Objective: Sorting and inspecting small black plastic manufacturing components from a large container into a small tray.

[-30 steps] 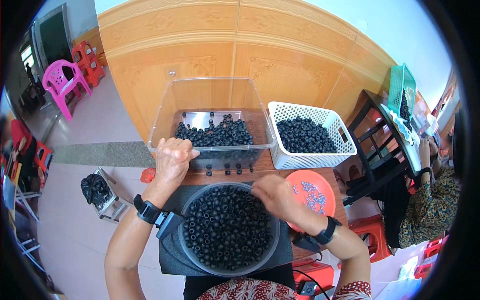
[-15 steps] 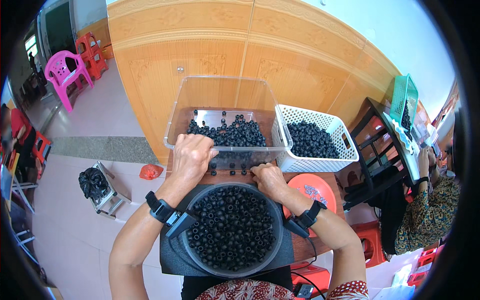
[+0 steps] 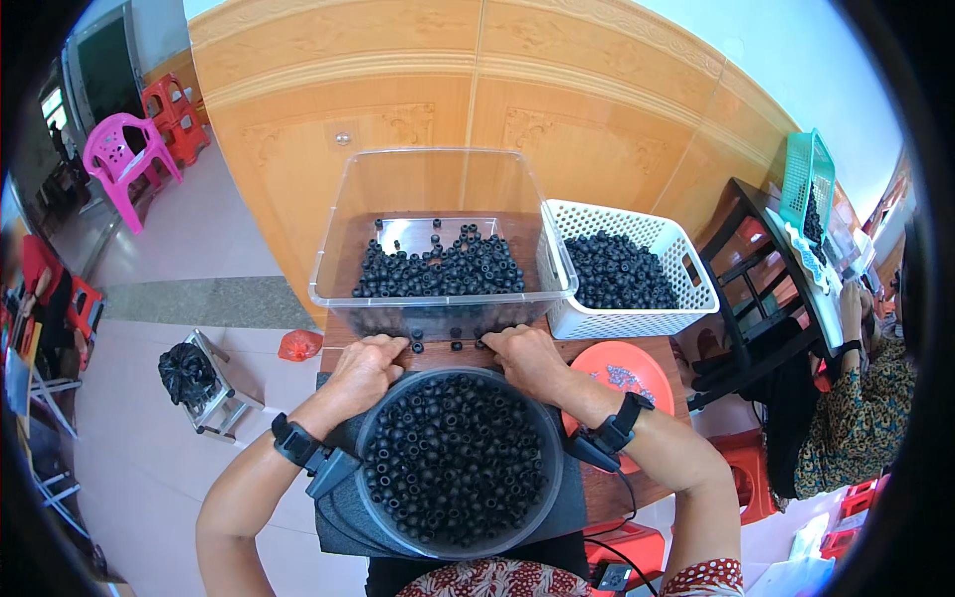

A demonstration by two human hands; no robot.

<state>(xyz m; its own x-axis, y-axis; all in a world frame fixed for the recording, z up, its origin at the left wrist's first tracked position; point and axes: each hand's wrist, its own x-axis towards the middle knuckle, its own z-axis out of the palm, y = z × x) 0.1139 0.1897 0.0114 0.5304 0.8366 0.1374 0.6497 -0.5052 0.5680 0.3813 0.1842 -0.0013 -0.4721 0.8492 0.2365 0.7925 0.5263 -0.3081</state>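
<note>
Both hands rest on the wooden table [image 3: 637,497] at the far rim of the round bowl [image 3: 458,460], which sits just under the wrists and is heaped with small black rings [image 3: 453,468]. The left hand [image 3: 366,366] lies knuckles up, fingers curled down; whether it pinches anything I cannot tell. The right hand [image 3: 525,358] sits the same way just beside it, fingers bent onto the table, its grip also hidden. Between the fingertips lie a few loose black rings [image 3: 455,340], touching the wood. Just beyond the hands stands a clear plastic bin [image 3: 438,189] part-filled with rings; right of it, a white basket [image 3: 625,274] holds more. An orange stool [image 3: 637,373] stands beside the right wrist
</note>
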